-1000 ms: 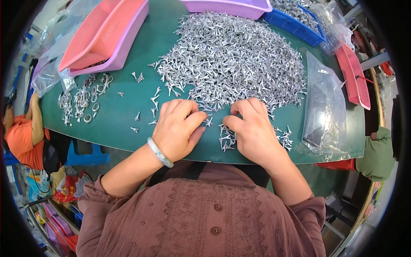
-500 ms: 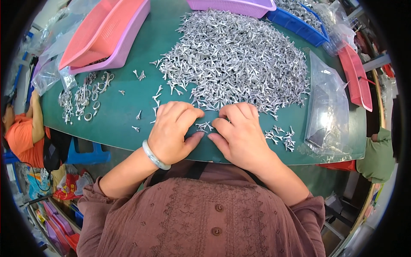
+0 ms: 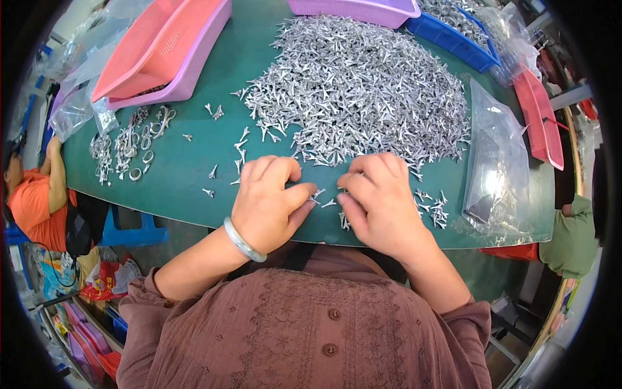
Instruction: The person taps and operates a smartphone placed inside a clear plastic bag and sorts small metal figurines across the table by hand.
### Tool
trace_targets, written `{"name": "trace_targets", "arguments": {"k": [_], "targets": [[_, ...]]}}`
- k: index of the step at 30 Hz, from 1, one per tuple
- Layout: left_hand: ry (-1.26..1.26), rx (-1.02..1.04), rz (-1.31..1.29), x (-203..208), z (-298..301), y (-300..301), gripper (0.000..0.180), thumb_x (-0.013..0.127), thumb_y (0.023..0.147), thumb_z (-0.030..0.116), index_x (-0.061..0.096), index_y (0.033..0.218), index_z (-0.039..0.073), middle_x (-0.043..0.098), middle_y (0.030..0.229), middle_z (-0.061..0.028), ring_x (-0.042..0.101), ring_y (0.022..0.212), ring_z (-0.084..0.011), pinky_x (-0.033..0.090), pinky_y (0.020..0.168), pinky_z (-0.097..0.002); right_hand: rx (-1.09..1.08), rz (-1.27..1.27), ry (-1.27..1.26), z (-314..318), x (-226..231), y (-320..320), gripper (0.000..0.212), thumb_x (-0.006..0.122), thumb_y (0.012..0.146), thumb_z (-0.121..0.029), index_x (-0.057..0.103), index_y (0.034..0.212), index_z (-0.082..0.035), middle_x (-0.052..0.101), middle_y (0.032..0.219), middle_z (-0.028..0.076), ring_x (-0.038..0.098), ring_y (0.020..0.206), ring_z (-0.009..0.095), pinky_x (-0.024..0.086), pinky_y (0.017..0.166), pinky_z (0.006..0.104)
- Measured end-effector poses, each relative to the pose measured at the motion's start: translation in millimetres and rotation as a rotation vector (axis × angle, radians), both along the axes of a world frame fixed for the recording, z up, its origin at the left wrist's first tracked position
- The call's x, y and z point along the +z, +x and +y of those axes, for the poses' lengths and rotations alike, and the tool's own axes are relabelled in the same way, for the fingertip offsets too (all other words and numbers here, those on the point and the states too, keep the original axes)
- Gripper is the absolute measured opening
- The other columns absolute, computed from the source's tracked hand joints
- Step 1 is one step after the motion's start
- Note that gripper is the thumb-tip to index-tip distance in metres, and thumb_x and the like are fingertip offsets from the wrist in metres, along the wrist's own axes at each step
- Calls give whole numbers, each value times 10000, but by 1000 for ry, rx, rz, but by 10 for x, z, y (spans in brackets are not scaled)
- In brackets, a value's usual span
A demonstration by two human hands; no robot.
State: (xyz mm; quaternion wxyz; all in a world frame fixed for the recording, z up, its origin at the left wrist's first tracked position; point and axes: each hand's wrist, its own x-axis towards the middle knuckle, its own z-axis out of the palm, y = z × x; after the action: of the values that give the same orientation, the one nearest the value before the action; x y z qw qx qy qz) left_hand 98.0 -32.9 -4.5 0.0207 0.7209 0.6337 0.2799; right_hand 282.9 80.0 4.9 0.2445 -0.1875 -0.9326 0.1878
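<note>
Small silver tower-shaped metal charms (image 3: pixel 363 91) lie in a big heap beyond my hands. My left hand (image 3: pixel 267 198), a pale bangle on its wrist, has thumb and forefinger closed on a tower-shaped charm (image 3: pixel 316 196) just above the green table. Across a small gap, my right hand (image 3: pixel 385 201) is curled low, thumb and fingers bent together; its fingertips partly hide what they hold. A loose charm (image 3: pixel 329 203) rests between the hands. Several more (image 3: pixel 344 222) show beside the right thumb, and a small group (image 3: pixel 438 212) lies to the right of that hand.
Stacked pink and purple baskets (image 3: pixel 155 58) stand far left, near silver rings and chains (image 3: pixel 133 146). A blue tray (image 3: pixel 453 35) of metal pieces is at the back right. A clear plastic bag (image 3: pixel 495 162) lies on the right. Another person (image 3: pixel 40 207) sits at the left.
My hands have moved a little apart, the right one shifting rightward. The cluster between them has broken up: one charm is in my left fingers, others lie beside the right thumb.
</note>
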Motion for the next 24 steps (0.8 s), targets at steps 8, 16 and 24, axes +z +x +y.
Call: {"name": "trace_targets", "arguments": {"k": [8,16,24], "targets": [[2,-144,-60,-84,67,179,328,745,748,99,692,1071,89,577,902,-44,556,847,-251,413,789,-391,-96,37,87,118,-86,-107,141,675,781,-101,697,920,-109,550,883,59,522,890,273,401,835,410],[86,40,-10,-51,233,-44,319,732,760,59,691,1076,73,565,926,-76,553,843,-273,417,774,-392,-9,-87,40,161,-26,-29,84,680,750,-81,697,827,-112,530,838,64,513,867,273,392,811,402],[60,41,36,-52,310,-57,292,749,706,44,687,990,74,561,939,-72,545,878,-276,416,789,-399,-46,-110,104,171,-6,-89,227,623,757,9,714,934,-100,537,871,63,516,882,271,389,830,389]]}}
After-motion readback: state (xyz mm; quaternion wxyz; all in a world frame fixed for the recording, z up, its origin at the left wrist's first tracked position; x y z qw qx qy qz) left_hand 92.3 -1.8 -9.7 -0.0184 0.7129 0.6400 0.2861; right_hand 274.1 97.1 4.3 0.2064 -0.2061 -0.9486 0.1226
